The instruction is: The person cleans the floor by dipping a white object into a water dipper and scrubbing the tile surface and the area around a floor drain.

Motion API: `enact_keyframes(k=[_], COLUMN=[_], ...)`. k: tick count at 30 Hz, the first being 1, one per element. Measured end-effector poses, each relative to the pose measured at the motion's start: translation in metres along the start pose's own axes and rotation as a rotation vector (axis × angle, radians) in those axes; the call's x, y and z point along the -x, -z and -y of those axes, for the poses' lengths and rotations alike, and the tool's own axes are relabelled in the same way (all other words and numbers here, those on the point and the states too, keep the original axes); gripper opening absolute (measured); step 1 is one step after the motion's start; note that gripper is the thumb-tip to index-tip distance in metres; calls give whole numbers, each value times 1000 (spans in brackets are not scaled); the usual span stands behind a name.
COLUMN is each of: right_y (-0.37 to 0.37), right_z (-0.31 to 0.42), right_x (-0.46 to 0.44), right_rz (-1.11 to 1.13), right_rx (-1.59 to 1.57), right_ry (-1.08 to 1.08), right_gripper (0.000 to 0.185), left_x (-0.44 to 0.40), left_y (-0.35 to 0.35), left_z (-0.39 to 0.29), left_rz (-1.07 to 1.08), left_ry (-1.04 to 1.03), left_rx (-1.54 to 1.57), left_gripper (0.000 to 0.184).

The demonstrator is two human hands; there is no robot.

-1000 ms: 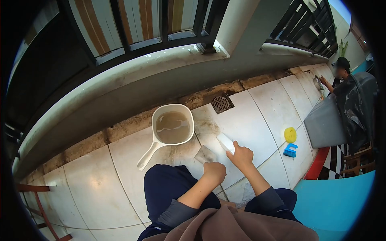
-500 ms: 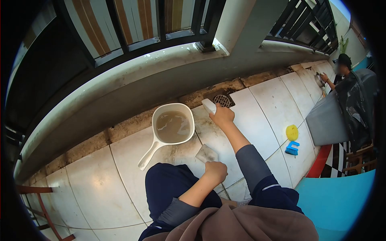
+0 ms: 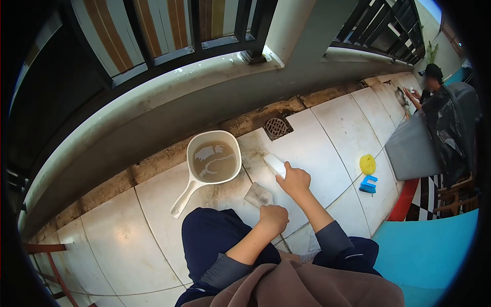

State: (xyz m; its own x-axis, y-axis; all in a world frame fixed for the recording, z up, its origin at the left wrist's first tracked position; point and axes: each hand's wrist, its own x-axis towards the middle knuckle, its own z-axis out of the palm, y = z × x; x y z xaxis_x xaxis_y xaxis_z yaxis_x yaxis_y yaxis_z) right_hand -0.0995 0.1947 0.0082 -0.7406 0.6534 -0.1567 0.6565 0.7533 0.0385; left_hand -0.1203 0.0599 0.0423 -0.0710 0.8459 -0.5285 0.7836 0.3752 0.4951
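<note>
My right hand is closed around a flat white blade-like tool, held at the stained tile just below the drain; its handle is hidden in my fingers. My left hand is a closed fist over the floor near my knee. From it a flat grey scraper with a wide, smudged blade points toward the wall. Left of both hands, a white dipper holding cloudy water stands on the tiles, its handle toward my knee. A round drain grate lies beyond my right hand.
Dirty white tiles run along a low grey wall with a brown-stained edge. A yellow sponge and blue brush lie to the right. Further right are a grey bin and another person. A red metal frame stands at left.
My right hand has drawn back from beside the drain toward me, bringing the white tool with it and uncovering the grate. My left hand holds nearly still. The other person's hands have shifted.
</note>
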Motion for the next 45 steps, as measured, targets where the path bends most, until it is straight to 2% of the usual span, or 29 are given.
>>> enact_keyframes(k=[2, 7, 10, 13, 18, 29, 33, 35, 40, 45], right_y=[5, 8, 9, 13, 8, 6, 8, 13, 3, 4], right_z=[13, 36, 33, 13, -20, 42, 34, 19, -20, -1], right_x=[-38, -103, -90, -45, 21, -104, -92, -60, 18, -12], right_rz=[40, 13, 24, 142, 131, -11, 48, 110, 104, 52], right_rx=[2, 35, 22, 25, 74, 10, 5, 27, 18, 17], right_ry=[5, -8, -15, -22, 17, 12, 29, 26, 18, 10], right_gripper=[50, 49, 49, 52, 47, 46, 47, 47, 49, 48], left_x=[1, 0, 2, 0, 2, 2, 2, 7, 6, 1], left_y=[2, 1, 1, 0, -1, 2, 1, 4, -1, 0], left_z=[1, 8, 11, 12, 3, 6, 10, 9, 7, 1], left_rz=[4, 16, 1, -8, -31, -18, -21, -23, -49, -27], left_ry=[13, 28, 41, 57, 19, 26, 54, 58, 51, 18], left_rx=[-10, 4, 1, -11, 2, 1, 2, -1, 10, 4], left_gripper=[33, 34, 34, 33, 32, 31, 32, 32, 31, 31])
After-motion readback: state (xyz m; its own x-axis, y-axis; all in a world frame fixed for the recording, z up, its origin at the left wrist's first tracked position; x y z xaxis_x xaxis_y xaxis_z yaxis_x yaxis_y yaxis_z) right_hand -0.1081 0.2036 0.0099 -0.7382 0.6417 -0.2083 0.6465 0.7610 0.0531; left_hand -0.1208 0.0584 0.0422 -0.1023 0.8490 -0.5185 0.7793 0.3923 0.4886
